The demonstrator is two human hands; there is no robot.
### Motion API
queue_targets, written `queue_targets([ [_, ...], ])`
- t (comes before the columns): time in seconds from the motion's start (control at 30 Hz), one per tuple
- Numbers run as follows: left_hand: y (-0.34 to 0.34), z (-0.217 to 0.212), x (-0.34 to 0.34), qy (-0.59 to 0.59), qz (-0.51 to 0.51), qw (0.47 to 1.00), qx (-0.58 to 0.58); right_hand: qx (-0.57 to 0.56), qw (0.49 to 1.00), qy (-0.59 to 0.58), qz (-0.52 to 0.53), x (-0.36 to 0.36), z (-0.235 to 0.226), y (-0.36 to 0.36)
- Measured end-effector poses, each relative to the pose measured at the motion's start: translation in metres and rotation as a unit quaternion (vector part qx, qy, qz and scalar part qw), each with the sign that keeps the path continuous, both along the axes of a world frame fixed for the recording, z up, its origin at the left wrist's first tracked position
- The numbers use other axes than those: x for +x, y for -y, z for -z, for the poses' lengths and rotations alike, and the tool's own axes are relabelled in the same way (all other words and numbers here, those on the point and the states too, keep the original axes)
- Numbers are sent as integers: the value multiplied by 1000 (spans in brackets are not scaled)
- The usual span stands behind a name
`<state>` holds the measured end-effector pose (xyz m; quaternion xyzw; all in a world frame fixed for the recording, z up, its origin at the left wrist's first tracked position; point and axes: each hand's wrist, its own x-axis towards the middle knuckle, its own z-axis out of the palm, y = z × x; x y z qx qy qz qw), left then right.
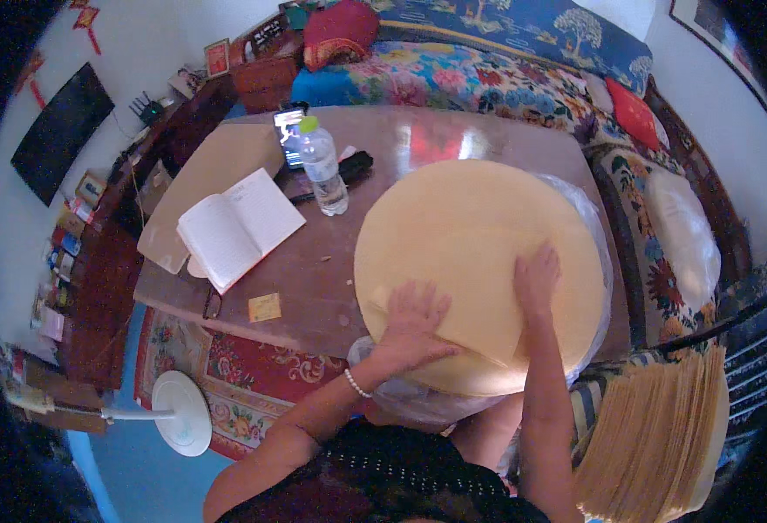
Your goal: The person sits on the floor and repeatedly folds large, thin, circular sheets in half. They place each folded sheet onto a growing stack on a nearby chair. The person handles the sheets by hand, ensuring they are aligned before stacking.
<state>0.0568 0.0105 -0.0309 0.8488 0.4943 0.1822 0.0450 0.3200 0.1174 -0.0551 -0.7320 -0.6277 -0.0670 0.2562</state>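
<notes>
On the table in front of me lies a large round stack of thin yellow sheets (471, 218), which look like thin flatbreads. A crease or folded edge shows across the near part of the top sheet. My left hand (414, 327), with a beaded bracelet at its wrist, rests with fingers spread on the sheet's near left part. Farther right, my right hand (537, 279) lies flat on the same sheet, fingers stretched away from me. Clear plastic film (594, 218) sticks out from under the stack at the right and near sides.
Left on the brown table (314, 301) are an open notebook (240, 227), a water bottle (321, 170), a phone (288, 135) and a small yellow card (264, 307). A pile of folded yellow sheets (654, 436) stands at the lower right. Floral sofas (488, 78) border the table.
</notes>
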Motion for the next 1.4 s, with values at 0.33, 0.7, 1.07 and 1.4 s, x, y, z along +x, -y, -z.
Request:
queue_targets([
  [0.33,3,5,-5,98,99,990,20,35,883,-467,-26,21,-2,77],
  [0.7,-28,-77,39,183,279,927,173,303,914,-268,17,18,-242,175],
  [1.07,59,-315,329,246,550,737,307,456,821,-324,114,174,-381,444],
  [1.4,103,-248,434,143,653,720,185,359,761,-455,291,245,-258,520],
])
